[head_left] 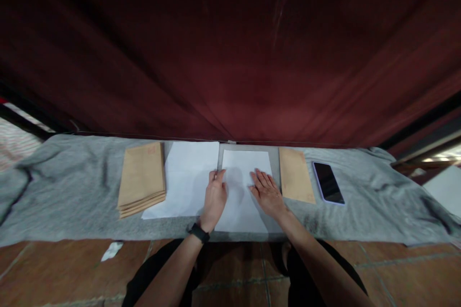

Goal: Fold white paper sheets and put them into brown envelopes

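While the right grip point(267, 194) lies flat and open, palm down with fingers spread, on the sheet point(247, 160), the left grip point(215, 199) curls at the sheet's left edge. Whether it pinches that edge or only rests there I cannot tell, as the fingers are small and blurred. Under the sheet is a grey board point(275, 159), on a grey cloth point(72, 192) covering the surface. Just left of the sheet lies a paper stack point(187, 172), and farther left an envelope pile point(142, 177). Just right of the sheet lies a lone envelope point(295, 175), with a dark phone point(327, 182) beyond it. Behind the sheet hangs a red curtain point(230, 57).
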`<state>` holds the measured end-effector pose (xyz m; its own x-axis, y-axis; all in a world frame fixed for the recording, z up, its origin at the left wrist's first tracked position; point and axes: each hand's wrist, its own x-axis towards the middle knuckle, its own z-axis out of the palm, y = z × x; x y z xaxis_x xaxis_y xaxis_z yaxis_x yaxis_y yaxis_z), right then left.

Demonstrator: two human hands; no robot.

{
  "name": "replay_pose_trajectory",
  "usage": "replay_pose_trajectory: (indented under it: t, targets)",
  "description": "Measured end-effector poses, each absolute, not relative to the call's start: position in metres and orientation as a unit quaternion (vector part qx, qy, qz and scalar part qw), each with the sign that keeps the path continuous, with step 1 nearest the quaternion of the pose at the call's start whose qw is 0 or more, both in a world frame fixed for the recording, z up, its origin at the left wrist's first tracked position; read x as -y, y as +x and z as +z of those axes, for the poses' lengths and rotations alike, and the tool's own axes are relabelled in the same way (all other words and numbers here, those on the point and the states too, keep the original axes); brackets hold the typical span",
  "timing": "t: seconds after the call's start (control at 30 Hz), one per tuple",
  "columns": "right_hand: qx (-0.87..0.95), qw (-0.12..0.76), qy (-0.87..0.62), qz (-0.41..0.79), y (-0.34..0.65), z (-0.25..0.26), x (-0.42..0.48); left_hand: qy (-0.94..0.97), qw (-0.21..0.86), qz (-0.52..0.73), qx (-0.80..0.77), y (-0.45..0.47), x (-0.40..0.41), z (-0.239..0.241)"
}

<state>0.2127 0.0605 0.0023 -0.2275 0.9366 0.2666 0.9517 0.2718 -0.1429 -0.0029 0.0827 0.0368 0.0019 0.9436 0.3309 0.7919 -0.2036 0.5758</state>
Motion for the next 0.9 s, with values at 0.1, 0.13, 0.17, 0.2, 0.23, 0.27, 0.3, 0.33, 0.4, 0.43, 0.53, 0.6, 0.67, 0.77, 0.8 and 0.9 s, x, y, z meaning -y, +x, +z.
replay_pose_trajectory:
  t: [0.1, 0.13, 0.17, 0.2, 0.23, 0.27, 0.3, 0.33, 0.4, 0.43, 0.53, 0.6, 0.67, 0.77, 0.8, 0.9]
  targets:
    - [0.776, 0.153, -0.611, -0.026, 0.216, 0.001, -0.058, 0.737, 0.041, 0.301, -0.604, 0.003, -0.076, 0.04]
    - [0.775, 0.153, -0.613, -0.026, 0.215, 0.001, -0.057, 0.759, 0.027, 0.288, -0.583, 0.008, -0.073, 0.039]
    - [0.773, 0.152, -0.615, -0.025, 0.214, 0.002, -0.057, 0.782, 0.021, 0.275, -0.559, 0.014, -0.069, 0.036]
    - [0.772, 0.151, -0.617, -0.024, 0.212, 0.004, -0.057, 0.808, 0.024, 0.256, -0.53, 0.021, -0.065, 0.032]
    - [0.772, 0.148, -0.617, -0.022, 0.21, 0.005, -0.056, 0.83, 0.028, 0.233, -0.507, 0.028, -0.061, 0.027]
    - [0.773, 0.146, -0.617, -0.02, 0.207, 0.006, -0.055, 0.84, 0.027, 0.211, -0.499, 0.034, -0.057, 0.022]
    - [0.774, 0.143, -0.616, -0.017, 0.205, 0.008, -0.054, 0.843, 0.025, 0.194, -0.501, 0.04, -0.053, 0.018]
    - [0.776, 0.14, -0.614, -0.015, 0.203, 0.008, -0.053, 0.843, 0.022, 0.181, -0.506, 0.044, -0.049, 0.014]
    - [0.782, 0.136, -0.609, -0.011, 0.202, 0.009, -0.049, 0.841, 0.014, 0.165, -0.516, 0.047, -0.044, 0.01]
    - [0.784, 0.137, -0.606, -0.011, 0.202, 0.009, -0.047, 0.839, 0.011, 0.161, -0.519, 0.046, -0.043, 0.009]
    - [0.789, 0.148, -0.597, -0.014, 0.208, 0.007, -0.039, 0.828, 0.008, 0.161, -0.536, 0.037, -0.04, 0.011]
    - [0.788, 0.157, -0.595, -0.014, 0.214, 0.007, -0.035, 0.817, 0.013, 0.166, -0.552, 0.031, -0.038, 0.012]
    - [0.786, 0.163, -0.596, -0.011, 0.221, 0.006, -0.03, 0.809, 0.02, 0.169, -0.563, 0.025, -0.034, 0.012]
    - [0.783, 0.17, -0.598, -0.004, 0.23, 0.006, -0.02, 0.801, 0.024, 0.179, -0.571, 0.02, -0.025, 0.011]
    - [0.783, 0.173, -0.598, -0.001, 0.232, 0.005, -0.017, 0.799, 0.024, 0.184, -0.572, 0.019, -0.023, 0.011]
    - [0.786, 0.178, -0.592, 0.009, 0.238, 0.005, -0.003, 0.812, 0.034, 0.188, -0.552, 0.014, -0.014, 0.016]
